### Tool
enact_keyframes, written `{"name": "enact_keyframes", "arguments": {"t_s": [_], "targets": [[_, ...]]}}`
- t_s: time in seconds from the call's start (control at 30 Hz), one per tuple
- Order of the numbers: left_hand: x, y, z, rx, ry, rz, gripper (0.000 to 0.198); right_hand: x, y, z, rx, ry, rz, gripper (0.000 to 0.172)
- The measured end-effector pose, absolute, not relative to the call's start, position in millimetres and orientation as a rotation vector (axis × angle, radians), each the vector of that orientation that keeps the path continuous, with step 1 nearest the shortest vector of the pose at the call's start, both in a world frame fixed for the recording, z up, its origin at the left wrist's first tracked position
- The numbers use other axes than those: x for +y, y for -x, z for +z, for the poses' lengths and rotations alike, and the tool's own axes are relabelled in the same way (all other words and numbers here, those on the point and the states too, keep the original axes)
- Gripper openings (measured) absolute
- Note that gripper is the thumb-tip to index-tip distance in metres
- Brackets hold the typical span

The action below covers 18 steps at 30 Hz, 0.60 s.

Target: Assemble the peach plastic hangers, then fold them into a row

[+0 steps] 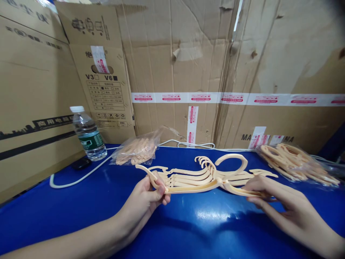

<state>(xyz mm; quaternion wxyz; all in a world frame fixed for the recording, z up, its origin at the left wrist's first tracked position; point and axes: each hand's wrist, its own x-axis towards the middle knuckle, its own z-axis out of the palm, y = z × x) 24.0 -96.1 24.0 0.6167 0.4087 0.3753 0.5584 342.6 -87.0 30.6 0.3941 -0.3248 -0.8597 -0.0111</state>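
A beige plastic folding clothes hanger point(192, 188) is held up in front of me, spread wide with its round hook at the top middle. My left hand point(148, 196) pinches its left arm between thumb and fingers, near a piece that sticks up to the left. On the other side, my right hand point(277, 205) grips the right arm's end, partly covering it. Just behind lie several more beige hangers point(188, 178) in a row, their hooks curling up together. Parts of them are hidden behind the held hanger.
A clear bag of beige parts point(138, 149) lies at the back left, and another bag of hangers point(296, 163) at the right. A water bottle point(90, 138) stands by a black object point(81, 163) and a white cable point(81, 181). Cardboard point(167, 72) walls the blue table point(88, 212).
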Motion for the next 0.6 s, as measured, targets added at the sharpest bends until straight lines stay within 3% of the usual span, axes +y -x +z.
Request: {"name": "enact_keyframes", "arguments": {"t_s": [0.43,0.53,0.6], "targets": [[-91.2,-26.0,25.1,1.002,-0.748,1.427,0.025,-87.9,-346.9,22.7,-2.091,1.048,0.127,0.015],[-98.0,-26.0,22.1,1.021,-0.883,1.296,0.017,-82.1,-351.9,25.7,-2.035,1.095,0.227,0.020],[-106.1,-25.9,16.8,0.981,-1.170,1.095,0.023,-77.1,-357.7,30.2,-2.036,1.127,0.325,0.022]]}}
